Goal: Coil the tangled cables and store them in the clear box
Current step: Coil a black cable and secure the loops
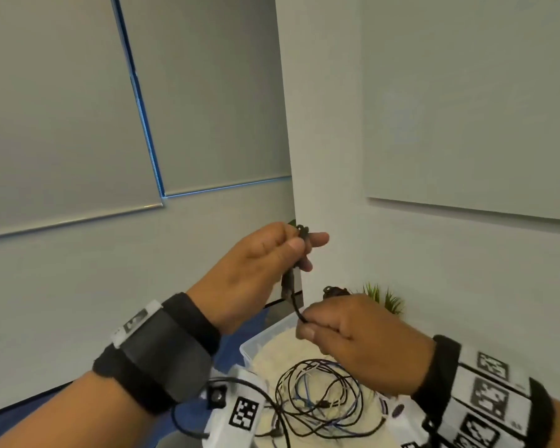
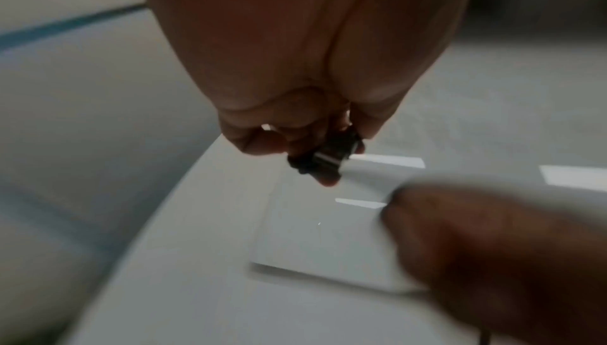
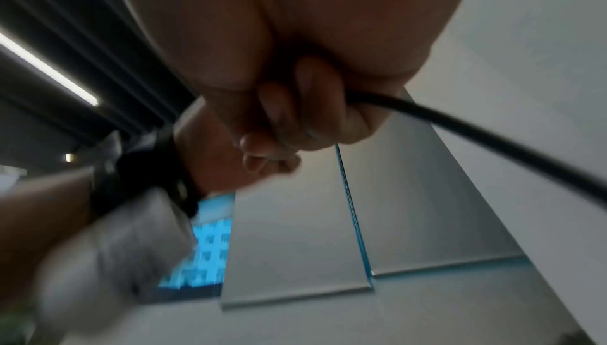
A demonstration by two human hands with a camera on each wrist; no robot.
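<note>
even, soft indoor light in the head view; both wrist views dim, motion-blurred, bent at edges.

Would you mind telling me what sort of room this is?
Probably an office or meeting room: roller blinds, a wall whiteboard, blue carpet and a ceiling strip light.

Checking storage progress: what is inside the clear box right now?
The clear box shows only a pale bottom in the part visible; no cable lies there. The right hand covers its far side. The loose cables lie in front of it, outside.
</note>
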